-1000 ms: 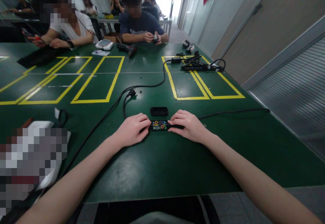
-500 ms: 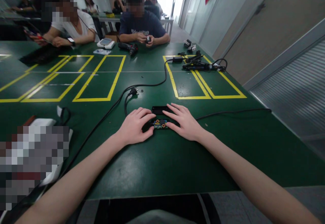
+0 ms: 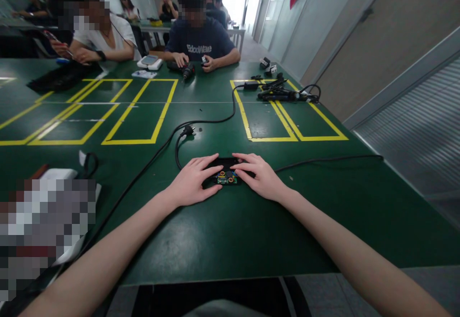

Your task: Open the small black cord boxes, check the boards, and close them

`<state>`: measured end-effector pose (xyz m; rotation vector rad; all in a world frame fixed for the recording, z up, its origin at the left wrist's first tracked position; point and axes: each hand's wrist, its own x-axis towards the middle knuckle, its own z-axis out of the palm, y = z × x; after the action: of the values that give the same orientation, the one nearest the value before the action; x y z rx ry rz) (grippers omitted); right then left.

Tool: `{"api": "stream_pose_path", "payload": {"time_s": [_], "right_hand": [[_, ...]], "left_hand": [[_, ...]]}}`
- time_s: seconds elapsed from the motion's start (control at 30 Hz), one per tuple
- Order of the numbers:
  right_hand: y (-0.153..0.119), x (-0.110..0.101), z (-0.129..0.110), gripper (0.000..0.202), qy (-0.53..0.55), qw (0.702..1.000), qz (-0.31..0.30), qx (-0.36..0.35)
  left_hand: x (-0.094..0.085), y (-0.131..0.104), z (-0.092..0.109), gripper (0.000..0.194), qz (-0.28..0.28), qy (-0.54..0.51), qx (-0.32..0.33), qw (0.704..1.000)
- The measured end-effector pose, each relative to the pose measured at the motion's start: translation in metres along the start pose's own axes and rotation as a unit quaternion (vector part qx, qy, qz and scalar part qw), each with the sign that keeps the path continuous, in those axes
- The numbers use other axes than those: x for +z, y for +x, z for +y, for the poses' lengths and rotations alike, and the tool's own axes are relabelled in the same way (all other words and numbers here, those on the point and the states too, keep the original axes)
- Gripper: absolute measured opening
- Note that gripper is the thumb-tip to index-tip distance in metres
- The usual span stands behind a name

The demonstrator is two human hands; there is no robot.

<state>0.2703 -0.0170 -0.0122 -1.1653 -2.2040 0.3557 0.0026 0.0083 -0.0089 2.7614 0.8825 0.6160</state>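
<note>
An opened black power adapter lies on the green table in front of me, its circuit board (image 3: 227, 178) showing with two copper coils. Right behind the board is its long black cover (image 3: 226, 162), close against it. My left hand (image 3: 197, 179) wraps around the left end, with fingertips at the cover's far edge and the thumb at the near edge of the board's housing. At the right end, my right hand (image 3: 259, 175) grips the cover with its fingers curled over it. Both palms hide the adapter's ends.
A black cord with a plug (image 3: 187, 131) runs from the left, and another cable (image 3: 330, 158) leads right. Coiled adapters and cords (image 3: 287, 94) lie at the far right. A power drill (image 3: 186, 70) lies near a co-worker (image 3: 201, 43) across the table. Blurred items (image 3: 46, 216) sit at left.
The black cover has come toward me, up against the circuit board. My fingers have closed in around both. The co-worker opposite has moved a hand to the drill.
</note>
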Motion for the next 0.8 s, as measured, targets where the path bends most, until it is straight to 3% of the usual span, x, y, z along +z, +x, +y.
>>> {"api": "stream_pose_path", "payload": {"time_s": [0.47,0.8], "right_hand": [[0.0028,0.0034,0.003,0.02,0.165,0.984,0.022,0.069],[0.0026,0.0064,-0.0022,0.036,0.211,0.973,0.059,0.074]], "left_hand": [[0.0002,-0.0002,-0.0013,0.048,0.001,-0.007,0.017,1.0],[0.0,0.0019,0.0007,0.042,0.026,-0.014,0.039,0.999]]}}
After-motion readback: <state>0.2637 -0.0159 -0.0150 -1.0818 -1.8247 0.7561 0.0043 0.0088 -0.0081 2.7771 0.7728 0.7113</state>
